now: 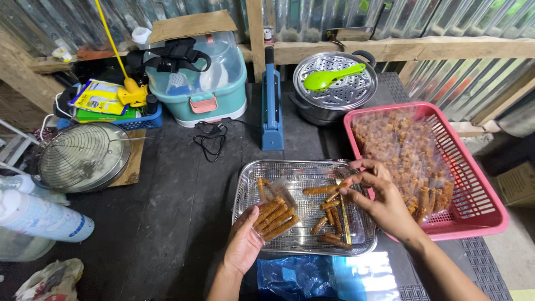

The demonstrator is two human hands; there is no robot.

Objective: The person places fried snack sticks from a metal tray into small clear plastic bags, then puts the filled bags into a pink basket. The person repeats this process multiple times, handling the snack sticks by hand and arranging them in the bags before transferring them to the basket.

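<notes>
A blue bag [298, 276] lies closest, at the near edge of the dark surface [167, 223]. Just past it, the left hand [245, 239] is curled around a clear bag [274, 214] full of brown sticks, held over the near left part of the metal tray [304, 206]. The right hand [379, 200] pinches one brown stick [329, 189] with its fingertips above the tray. More sticks [331, 220] lie loose in the tray. To the right is a pink basket [473, 195] with packed bags of sticks in it. On the left sit a white bottle [42, 217] and a wire strainer [83, 156]. Farther back are a blue sealer [271, 106], a steel pot [334, 86] with a green spoon [333, 77] on top, and a teal box [200, 78].
</notes>
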